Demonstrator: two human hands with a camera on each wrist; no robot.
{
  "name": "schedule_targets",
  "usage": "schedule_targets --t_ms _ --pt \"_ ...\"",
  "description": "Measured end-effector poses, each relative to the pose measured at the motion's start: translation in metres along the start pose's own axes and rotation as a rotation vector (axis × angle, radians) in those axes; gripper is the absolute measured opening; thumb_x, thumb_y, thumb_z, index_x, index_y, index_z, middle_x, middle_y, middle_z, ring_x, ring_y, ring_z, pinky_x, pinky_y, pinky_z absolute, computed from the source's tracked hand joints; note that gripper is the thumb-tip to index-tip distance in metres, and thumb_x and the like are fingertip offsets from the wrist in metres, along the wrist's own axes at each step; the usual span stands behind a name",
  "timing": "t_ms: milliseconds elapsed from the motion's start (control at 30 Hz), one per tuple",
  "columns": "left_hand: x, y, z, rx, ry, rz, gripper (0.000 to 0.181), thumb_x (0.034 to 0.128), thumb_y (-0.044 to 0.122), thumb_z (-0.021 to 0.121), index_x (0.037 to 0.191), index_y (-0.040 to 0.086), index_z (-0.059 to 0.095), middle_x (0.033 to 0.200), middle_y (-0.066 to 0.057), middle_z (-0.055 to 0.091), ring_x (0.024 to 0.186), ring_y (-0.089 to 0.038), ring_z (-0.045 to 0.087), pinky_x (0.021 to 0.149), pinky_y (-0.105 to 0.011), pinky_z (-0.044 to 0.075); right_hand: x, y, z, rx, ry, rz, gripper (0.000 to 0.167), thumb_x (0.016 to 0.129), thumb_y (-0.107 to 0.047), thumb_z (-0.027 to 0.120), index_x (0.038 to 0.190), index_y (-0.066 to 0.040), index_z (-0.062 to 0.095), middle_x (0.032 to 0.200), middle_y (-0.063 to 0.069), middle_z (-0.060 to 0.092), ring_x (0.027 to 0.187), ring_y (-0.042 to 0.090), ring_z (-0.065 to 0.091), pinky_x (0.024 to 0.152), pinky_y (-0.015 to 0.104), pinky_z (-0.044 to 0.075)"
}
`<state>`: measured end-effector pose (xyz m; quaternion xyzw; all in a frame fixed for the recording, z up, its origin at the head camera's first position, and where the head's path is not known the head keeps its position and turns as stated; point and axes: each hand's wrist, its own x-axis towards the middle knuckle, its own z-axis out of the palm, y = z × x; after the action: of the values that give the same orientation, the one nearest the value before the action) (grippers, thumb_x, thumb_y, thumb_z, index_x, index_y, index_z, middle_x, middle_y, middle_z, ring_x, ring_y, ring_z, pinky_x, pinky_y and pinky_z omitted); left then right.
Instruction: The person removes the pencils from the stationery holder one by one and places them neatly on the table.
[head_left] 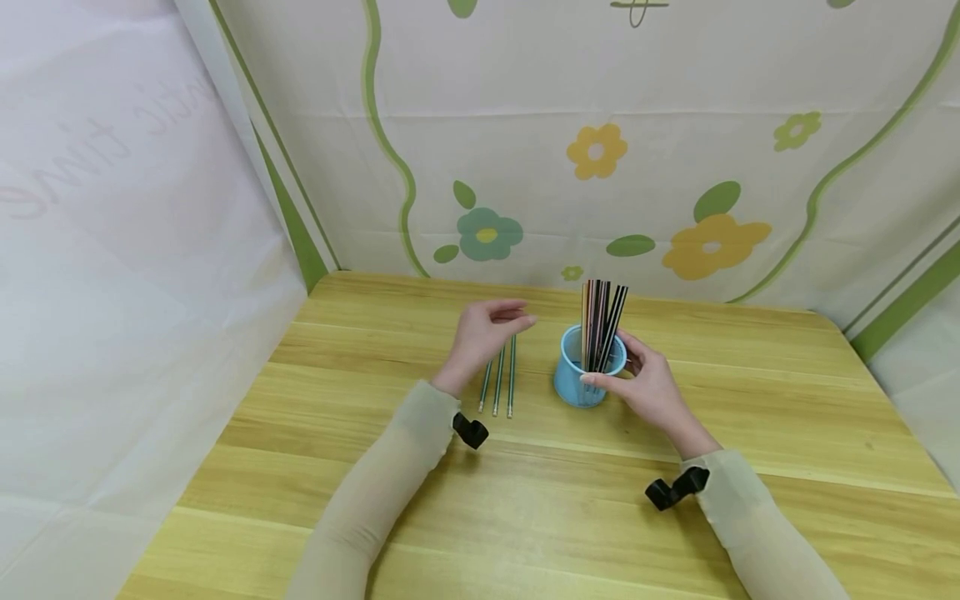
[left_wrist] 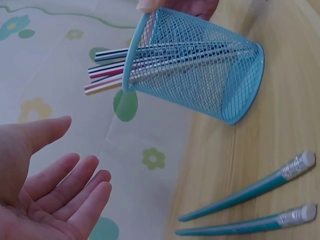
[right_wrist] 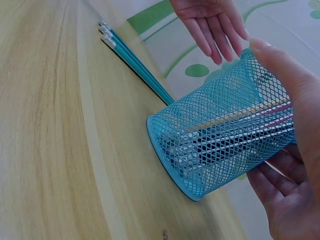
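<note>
A blue mesh cup (head_left: 574, 385) stands on the table with several striped pencils (head_left: 598, 325) leaning in it, dark, red and yellowish. The right hand (head_left: 651, 385) grips the cup's right side, thumb at the front rim; the right wrist view shows thumb and fingers (right_wrist: 280, 180) around the mesh (right_wrist: 220, 125). Left of the cup, three green pencils (head_left: 498, 383) lie side by side, eraser ends toward the person. The left hand (head_left: 483, 337) hovers over their far ends, holding nothing; in the left wrist view its fingers (left_wrist: 75, 195) are extended and relaxed, apart from the cup (left_wrist: 195, 65).
The wooden table (head_left: 525, 517) meets a white cloth (head_left: 300, 75) with flower prints behind it, and more cloth hangs at both sides. Black wrist mounts (head_left: 470, 431) sit on both sleeves.
</note>
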<state>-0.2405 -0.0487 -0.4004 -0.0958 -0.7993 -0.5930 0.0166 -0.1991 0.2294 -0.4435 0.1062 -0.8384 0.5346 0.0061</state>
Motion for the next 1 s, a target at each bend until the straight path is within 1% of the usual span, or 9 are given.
schedule_targets --t_ms 133,400,533,700,1000 --pt "0.0 0.004 0.006 -0.008 -0.016 0.024 0.039 0.0915 0.027 0.08 0.125 0.009 0.072 0.111 0.0 0.073 0.101 -0.014 0.069 0.089 -0.029 0.056 0.0 0.0 0.0 0.002 -0.001 0.0 0.095 0.085 -0.024 0.087 0.158 -0.002 0.032 0.154 0.02 0.042 0.135 0.035 0.048 0.11 0.047 0.041" --pt "0.004 0.011 0.018 -0.03 -0.039 0.054 0.036 0.0909 0.025 0.081 0.122 0.009 0.074 0.106 0.002 0.075 0.095 -0.011 0.07 0.083 -0.026 0.057 0.0 0.001 0.0 -0.006 0.006 -0.01 0.094 0.085 -0.028 0.087 0.157 -0.002 0.034 0.152 0.019 0.045 0.133 0.034 0.05 0.11 0.045 0.041" --pt "0.006 0.013 0.024 -0.037 -0.054 0.06 0.036 0.0909 0.025 0.081 0.122 0.009 0.074 0.108 -0.001 0.075 0.094 -0.01 0.07 0.082 -0.025 0.057 0.0 0.001 -0.001 -0.02 0.011 -0.01 0.094 0.084 -0.031 0.087 0.157 -0.002 0.034 0.152 0.018 0.045 0.133 0.033 0.05 0.109 0.044 0.042" --pt "0.008 0.016 0.031 -0.045 -0.071 0.052 0.035 0.091 0.023 0.081 0.122 0.009 0.074 0.105 0.001 0.075 0.093 -0.01 0.069 0.081 -0.024 0.057 0.001 0.002 0.0 -0.024 0.011 -0.013 0.096 0.084 -0.031 0.087 0.157 -0.001 0.033 0.153 0.019 0.044 0.134 0.033 0.05 0.109 0.042 0.042" --pt "0.015 0.016 0.045 0.024 -0.077 0.045 0.031 0.0913 0.021 0.081 0.12 0.01 0.075 0.1 0.006 0.075 0.089 -0.007 0.069 0.078 -0.023 0.057 0.002 0.003 0.0 -0.021 0.008 -0.015 0.095 0.084 -0.031 0.088 0.157 -0.003 0.034 0.153 0.016 0.045 0.133 0.029 0.051 0.108 0.038 0.044"
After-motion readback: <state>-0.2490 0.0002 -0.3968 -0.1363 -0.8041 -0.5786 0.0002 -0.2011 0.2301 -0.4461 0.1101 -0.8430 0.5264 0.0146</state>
